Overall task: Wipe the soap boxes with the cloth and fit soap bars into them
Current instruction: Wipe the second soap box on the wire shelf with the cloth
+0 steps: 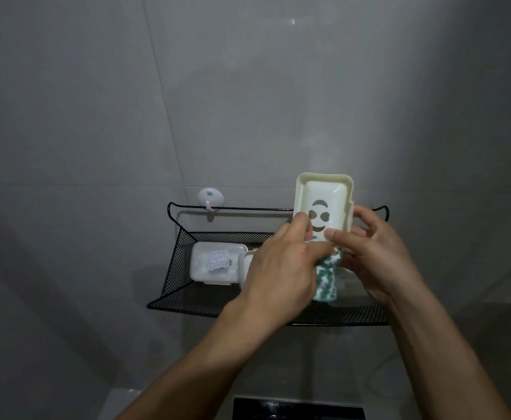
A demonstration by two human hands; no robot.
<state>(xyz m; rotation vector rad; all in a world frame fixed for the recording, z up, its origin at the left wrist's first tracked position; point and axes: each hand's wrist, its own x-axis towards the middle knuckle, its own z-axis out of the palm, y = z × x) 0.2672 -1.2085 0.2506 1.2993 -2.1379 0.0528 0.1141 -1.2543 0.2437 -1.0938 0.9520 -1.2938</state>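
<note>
I am watching both hands working above a black mesh shelf (184, 286) hung on a grey tiled wall (96, 101). The right hand (372, 256) is holding a cream soap box (324, 204) upright, open side facing the camera, its upper end above the shelf's back rail; the fingers are curling round the box's right edge and the thumb is pressing on its lower front, so that grip is closed on the box. The box floor is showing face-shaped cut-outs: two eyes, a brow and a smile. The left hand (281, 268) is bunching a green-and-white cloth (327, 277) against the box's lower left part, fingers curled tight round the fabric, grip closed on the cloth; the cloth's loose tail is hanging down between the two hands toward the shelf floor. I am seeing a second soap box (215, 265), white with its lid on and a pale label on top, lying flat on the shelf's left half, well apart from the held one. Just right of it another white piece (246, 262) is standing partly hidden behind the left hand; I cannot tell what it is. A white suction hook (210, 199) is sticking to the wall behind the rail's left end. A dark panel (296, 409) is showing at the bottom edge between the forearms.
</note>
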